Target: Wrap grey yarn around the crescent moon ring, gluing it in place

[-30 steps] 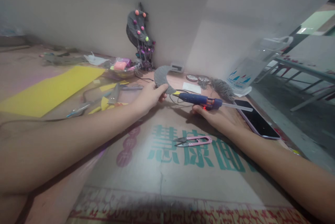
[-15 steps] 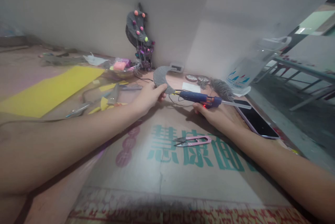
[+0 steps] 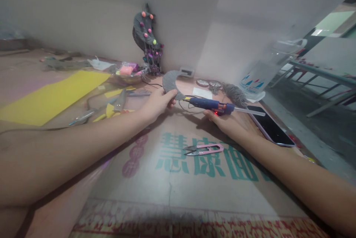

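Between thumb and fingers, my left hand [image 3: 164,101] pinches a grey yarn-wrapped crescent moon [image 3: 169,81] by its lower end. My right hand [image 3: 218,118] is wrapped round a blue glue gun [image 3: 204,103] with a small red light lit. A clear glue stick [image 3: 249,111] juts from the gun's rear. The gun's yellow nozzle [image 3: 187,98] points left at the crescent's lower tip; whether they touch I cannot tell. Below the hands, pink thread snips [image 3: 205,149] lie with blades apart on the printed cardboard [image 3: 133,193].
A beaded grey moon ornament [image 3: 144,30] leans against the wall. Yellow sheet [image 3: 55,97], pliers [image 3: 120,101] and a bowl of packets [image 3: 130,76] lie left. At right are a phone [image 3: 271,126], grey yarn [image 3: 235,94] and a clear bottle [image 3: 258,73].
The whole view has shifted very slightly. Both hands keep their hold on the crescent and the glue gun, with almost no movement.
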A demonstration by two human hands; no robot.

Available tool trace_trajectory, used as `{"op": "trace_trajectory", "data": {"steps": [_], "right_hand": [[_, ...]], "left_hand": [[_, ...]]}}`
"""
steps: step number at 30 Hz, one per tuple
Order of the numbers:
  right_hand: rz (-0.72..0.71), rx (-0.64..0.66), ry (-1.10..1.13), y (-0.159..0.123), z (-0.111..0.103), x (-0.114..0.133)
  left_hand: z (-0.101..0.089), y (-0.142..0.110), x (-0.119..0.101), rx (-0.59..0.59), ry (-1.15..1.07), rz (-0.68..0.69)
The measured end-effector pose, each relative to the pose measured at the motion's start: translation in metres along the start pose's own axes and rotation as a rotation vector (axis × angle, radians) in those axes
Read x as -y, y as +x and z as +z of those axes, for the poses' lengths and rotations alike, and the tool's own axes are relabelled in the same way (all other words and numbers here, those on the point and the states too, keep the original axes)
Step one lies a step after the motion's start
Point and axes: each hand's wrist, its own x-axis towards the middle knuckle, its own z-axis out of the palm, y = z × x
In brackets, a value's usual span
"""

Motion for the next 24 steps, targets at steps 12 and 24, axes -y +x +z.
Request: {"op": "trace_trajectory", "data": {"steps": [12, 24], "right_hand": [[0.060, 0.017, 0.077, -0.0003, -0.0021, 0.0042], [0.021, -0.013, 0.057, 0.0008, -0.0017, 0.0020]], "left_hand": [[0.0002, -0.0008, -0.0012, -0.010, -0.011, -0.017], [-0.0002, -0.0018, -0.0029, -0.006, -0.017, -0.027]]}}
